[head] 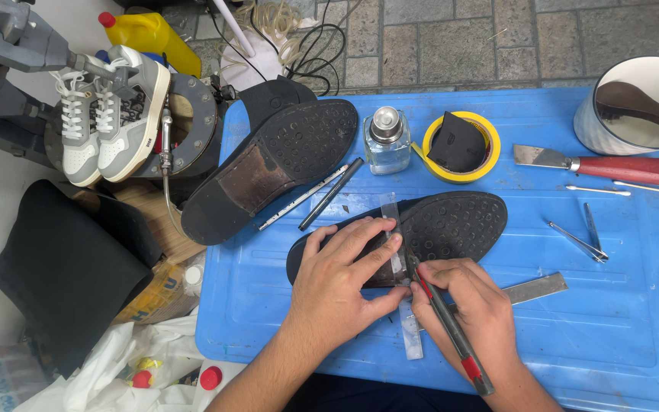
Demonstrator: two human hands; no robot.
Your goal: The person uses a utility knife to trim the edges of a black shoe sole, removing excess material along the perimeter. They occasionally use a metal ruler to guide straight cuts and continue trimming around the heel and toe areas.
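A black shoe is laid sole-up near the middle of the blue worktop, and a clear ruler is placed across its sole at the waist. The ruler is pressed down by the left hand, whose fingers are spread flat over the sole and the ruler's edge. A red-and-black craft knife is pinched in the right hand, the fingers closed round its shaft like a pen, and its tip is set against the ruler's edge on the sole. For a clean line, the ruler would best be kept firmly pinned so that it cannot slide on the curved sole, the blade kept tight to the straight edge at a low angle, and the pressing fingertips kept back from the blade's path; light pressure is judged safer than force. A second black shoe is lying sole-up just beyond, with two pens beside it. A small glass bottle with a metal cap is seen to hold clear liquid. A dark folded piece is resting in the hole of a yellow tape roll. A white pot at the far right corner holds a brown wooden piece, whose kind cannot be told. A red-handled scraper, cotton swabs and tweezers are laid near it.
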